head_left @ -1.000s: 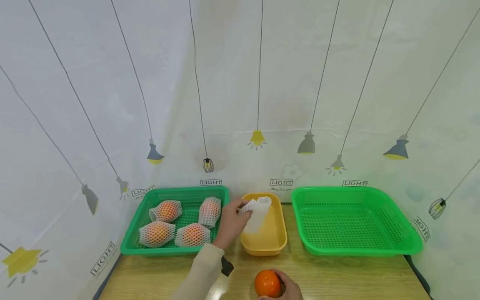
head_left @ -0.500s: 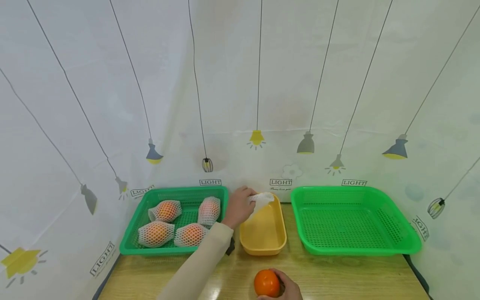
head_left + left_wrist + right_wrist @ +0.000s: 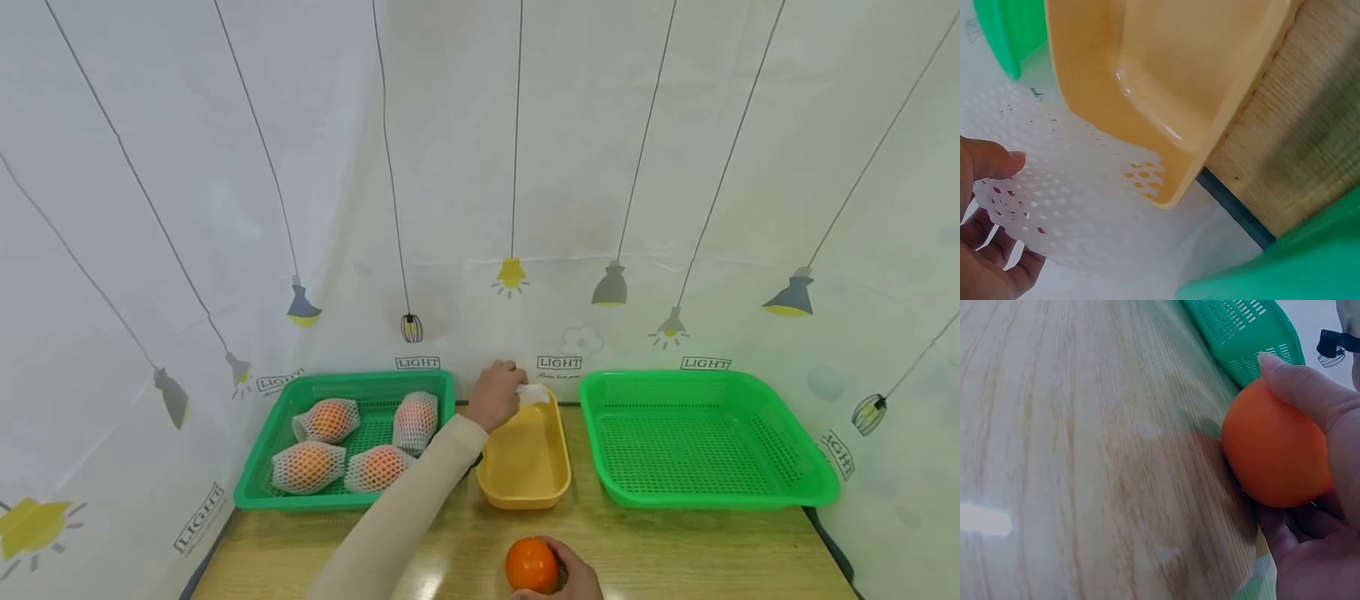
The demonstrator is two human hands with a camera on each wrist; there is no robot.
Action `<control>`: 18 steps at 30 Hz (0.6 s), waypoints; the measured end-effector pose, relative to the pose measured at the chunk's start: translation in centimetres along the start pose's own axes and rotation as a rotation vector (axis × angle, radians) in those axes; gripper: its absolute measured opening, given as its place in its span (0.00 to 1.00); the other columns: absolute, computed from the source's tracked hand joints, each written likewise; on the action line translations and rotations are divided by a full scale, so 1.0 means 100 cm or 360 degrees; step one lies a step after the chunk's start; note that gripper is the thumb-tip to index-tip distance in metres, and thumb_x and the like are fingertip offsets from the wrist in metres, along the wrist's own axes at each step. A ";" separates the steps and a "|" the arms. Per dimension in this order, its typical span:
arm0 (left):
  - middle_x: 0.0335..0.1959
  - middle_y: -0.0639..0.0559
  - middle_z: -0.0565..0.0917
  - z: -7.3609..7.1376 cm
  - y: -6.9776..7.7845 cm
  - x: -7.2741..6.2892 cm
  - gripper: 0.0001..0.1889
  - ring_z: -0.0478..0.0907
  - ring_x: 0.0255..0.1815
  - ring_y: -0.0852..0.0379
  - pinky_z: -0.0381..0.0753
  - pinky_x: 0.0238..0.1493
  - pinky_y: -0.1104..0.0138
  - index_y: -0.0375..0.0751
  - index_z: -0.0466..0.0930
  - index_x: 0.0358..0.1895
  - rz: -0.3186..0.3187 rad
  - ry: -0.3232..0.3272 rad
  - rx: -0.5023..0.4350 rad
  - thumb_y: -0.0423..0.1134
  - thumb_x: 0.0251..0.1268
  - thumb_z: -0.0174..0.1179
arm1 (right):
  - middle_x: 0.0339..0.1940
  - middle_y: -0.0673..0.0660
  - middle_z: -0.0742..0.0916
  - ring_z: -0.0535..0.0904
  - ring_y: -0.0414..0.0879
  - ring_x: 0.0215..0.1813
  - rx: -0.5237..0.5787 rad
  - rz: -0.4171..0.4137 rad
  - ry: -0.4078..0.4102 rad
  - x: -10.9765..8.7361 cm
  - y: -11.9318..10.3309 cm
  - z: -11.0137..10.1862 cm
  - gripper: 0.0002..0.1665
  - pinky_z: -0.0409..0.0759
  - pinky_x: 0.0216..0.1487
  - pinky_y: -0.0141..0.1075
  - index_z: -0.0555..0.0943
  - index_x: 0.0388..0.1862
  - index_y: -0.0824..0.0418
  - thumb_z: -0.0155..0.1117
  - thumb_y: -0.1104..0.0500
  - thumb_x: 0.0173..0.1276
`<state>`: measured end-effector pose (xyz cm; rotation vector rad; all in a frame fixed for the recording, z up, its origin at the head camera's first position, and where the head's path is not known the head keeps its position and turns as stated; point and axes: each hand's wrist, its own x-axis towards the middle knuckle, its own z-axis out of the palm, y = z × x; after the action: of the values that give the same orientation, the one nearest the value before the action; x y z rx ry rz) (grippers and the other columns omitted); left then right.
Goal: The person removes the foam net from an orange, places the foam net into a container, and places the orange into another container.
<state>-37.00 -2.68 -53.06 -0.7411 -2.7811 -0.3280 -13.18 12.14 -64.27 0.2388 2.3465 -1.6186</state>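
Note:
My left hand pinches a white foam net sleeve over the back end of the yellow tray. In the left wrist view the sleeve hangs from the thumb and fingers and overlaps the tray's corner. Near the table's front, my right hand grips a smooth, round orange fruit from its right side. The right wrist view shows the thumb over the bare fruit and the fingers beneath it, close to the wooden table.
At left, a dark green basket holds several fruits in white foam nets. A bright green basket stands at right. Behind them rises a pale cloth backdrop printed with lamps. Wooden table lies in front of the containers.
My left hand has reached farther back and right with the foam net sleeve, to the tray's far end. My right hand keeps the fruit in the same place.

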 end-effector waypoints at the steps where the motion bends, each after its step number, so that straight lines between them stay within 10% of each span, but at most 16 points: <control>1: 0.45 0.53 0.85 0.002 0.000 0.002 0.13 0.79 0.48 0.53 0.83 0.51 0.60 0.48 0.87 0.51 0.0001 -0.0024 0.0037 0.30 0.67 0.64 | 0.60 0.62 0.86 0.83 0.51 0.56 -0.0004 -0.0005 0.0004 0.000 0.000 0.000 0.62 0.84 0.55 0.51 0.74 0.71 0.67 0.88 0.38 0.41; 18: 0.48 0.51 0.85 0.043 -0.006 0.022 0.14 0.80 0.50 0.53 0.84 0.52 0.60 0.47 0.87 0.54 -0.0074 -0.0288 0.0171 0.32 0.67 0.68 | 0.61 0.62 0.85 0.83 0.50 0.55 0.0014 0.0062 -0.0002 0.002 0.001 0.001 0.67 0.85 0.53 0.50 0.72 0.73 0.67 0.88 0.35 0.38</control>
<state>-39.89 -0.97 -56.62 -0.7141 -2.9614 -0.1232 -13.35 12.07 -64.48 0.2837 2.3194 -1.6110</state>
